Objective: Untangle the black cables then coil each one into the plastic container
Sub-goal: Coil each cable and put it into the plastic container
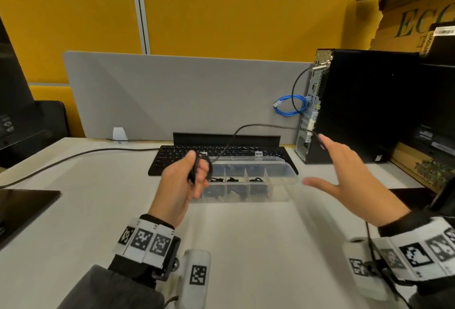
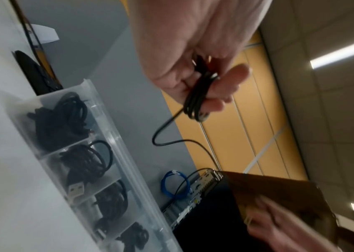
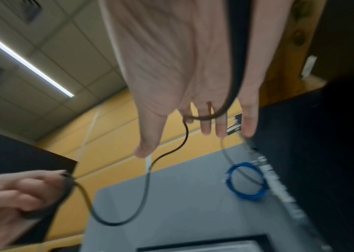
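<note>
My left hand pinches a small coil of black cable between thumb and fingers, just above the left end of the clear plastic container. From the coil the loose cable arcs right and drapes across the straight, spread fingers of my right hand, which is raised palm-out near the computer tower. In the right wrist view the cable hangs in a loop below that hand. Several container compartments hold coiled black cables.
A black keyboard lies behind the container, against a grey divider. A black computer tower with a blue cable loop stands at the right, a cardboard box behind it. A monitor base sits at the left.
</note>
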Demonstrator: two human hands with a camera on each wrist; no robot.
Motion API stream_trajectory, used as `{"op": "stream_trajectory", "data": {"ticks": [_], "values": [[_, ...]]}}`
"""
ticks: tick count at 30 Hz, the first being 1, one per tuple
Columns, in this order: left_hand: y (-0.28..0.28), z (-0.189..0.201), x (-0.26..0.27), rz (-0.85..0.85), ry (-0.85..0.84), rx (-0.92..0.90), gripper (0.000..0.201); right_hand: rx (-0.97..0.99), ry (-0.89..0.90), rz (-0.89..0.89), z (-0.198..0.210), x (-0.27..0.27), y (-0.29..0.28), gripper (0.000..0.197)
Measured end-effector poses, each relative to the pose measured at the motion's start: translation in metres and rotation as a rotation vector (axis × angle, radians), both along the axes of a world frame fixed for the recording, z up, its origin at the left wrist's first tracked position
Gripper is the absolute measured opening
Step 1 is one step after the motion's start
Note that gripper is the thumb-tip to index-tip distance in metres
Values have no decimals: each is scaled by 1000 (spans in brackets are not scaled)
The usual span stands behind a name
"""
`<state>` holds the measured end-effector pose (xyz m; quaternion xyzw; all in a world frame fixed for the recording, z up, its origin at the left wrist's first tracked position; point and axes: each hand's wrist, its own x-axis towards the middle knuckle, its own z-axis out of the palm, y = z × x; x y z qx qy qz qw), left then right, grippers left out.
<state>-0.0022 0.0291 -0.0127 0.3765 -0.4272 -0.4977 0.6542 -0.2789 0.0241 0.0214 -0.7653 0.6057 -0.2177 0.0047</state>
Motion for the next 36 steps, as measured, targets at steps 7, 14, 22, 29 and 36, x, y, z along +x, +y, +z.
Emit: {"op": "stream_trajectory", "data": {"ticks": [7, 14, 22, 29, 36], "values": [[8, -4, -17, -165, -323, -61, 45, -459, 84, 108, -14, 66, 1, 102], [15, 0, -20, -339, -280, -74, 43, -412, 333, 178, -31, 87, -2, 79], [10, 5, -6, -91, -97, -59, 49, 236, -496, 357, -10, 28, -17, 26], [3, 3, 1, 89, -16, 10, 42, 126, -263, -255, -18, -54, -41, 46], [-6, 0, 22, 262, 228, 74, 30, 447, -860, -45, -10, -51, -25, 41]]}}
